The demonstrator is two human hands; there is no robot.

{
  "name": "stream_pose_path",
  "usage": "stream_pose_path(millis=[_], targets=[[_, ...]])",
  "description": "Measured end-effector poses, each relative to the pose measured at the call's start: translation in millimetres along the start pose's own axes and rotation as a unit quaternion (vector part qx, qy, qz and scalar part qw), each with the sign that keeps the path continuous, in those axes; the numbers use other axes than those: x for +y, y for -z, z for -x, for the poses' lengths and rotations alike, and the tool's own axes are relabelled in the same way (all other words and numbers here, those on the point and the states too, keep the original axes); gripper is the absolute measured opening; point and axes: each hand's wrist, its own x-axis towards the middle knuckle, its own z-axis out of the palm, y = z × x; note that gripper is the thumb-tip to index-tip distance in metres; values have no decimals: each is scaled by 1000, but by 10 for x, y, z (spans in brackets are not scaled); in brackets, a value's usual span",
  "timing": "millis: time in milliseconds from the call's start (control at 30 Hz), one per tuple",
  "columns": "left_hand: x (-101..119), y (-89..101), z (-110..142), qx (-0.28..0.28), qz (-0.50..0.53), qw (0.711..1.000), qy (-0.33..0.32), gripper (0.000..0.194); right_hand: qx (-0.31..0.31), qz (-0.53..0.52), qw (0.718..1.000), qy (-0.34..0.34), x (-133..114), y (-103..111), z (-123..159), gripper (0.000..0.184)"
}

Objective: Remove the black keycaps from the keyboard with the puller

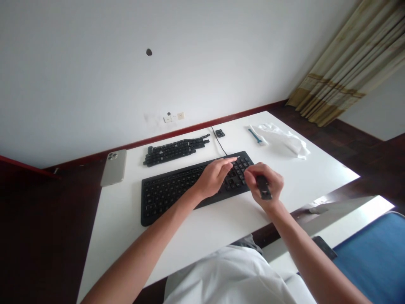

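A black keyboard [171, 190] lies at a slant on the white table, many of its keycaps taken off so that the bare key sockets show. My left hand [212, 177] rests over its right part, fingers stretched out together toward the number pad. Just right of the keyboard, my right hand [268, 181] is wrapped in a fist around a black-handled tool [263, 188]. The handle's end sticks out toward me; the tool's working end is hidden by the hand. Behind the keyboard, loose black keycaps [174, 151] are laid out in rows, with a small group of keycaps [220, 133] farther right.
A phone [114, 168] lies face down at the table's left edge. At the back right are a blue-handled brush [255, 136] and a crumpled white cloth or tissue [284, 138]. The keyboard cable [219, 141] runs back toward the wall. A blue surface [376, 257] is at lower right.
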Motion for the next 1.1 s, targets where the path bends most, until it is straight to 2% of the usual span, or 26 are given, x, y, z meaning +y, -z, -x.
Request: stream_pose_path(millis=[67, 133, 300, 400, 467, 567, 767, 867, 933, 1000, 1100], targets=[[-18, 65, -26, -8, 153, 988, 33, 60, -59, 14, 998, 15, -3, 11, -90, 5], [-43, 87, -43, -14, 279, 958, 63, 58, -108, 10, 994, 30, -15, -5, -182, 10], [-52, 17, -61, 4, 521, 845, 120, 34, -159, -17, 986, 53, -53, -114, -337, 12], [-34, -18, -71, -3, 609, 778, 153, 26, -168, -24, 984, 62, -44, -189, -365, 15], [-30, -27, -73, -6, 646, 743, 174, 25, -167, -26, 984, 59, -29, -232, -370, 19], [-21, -20, -75, 11, 669, 717, 197, 30, -163, -27, 985, 57, -7, -272, -379, 24], [39, 39, -91, 15, 643, 730, 229, 64, -214, 19, 969, 125, 19, -266, -424, 42], [33, 46, -98, 49, 610, 761, 215, 69, -237, 26, 966, 104, 102, -248, -583, 37], [6, 38, -101, 105, 555, 802, 193, 62, -221, 37, 972, 64, 271, -237, -781, 29], [-34, 29, -105, 159, 489, 836, 191, 52, -205, 86, 975, 19, 550, -231, -1013, 22], [-89, 27, -110, 188, 448, 848, 211, 40, -238, 187, 952, -48, 1043, -253, -1290, 13]])
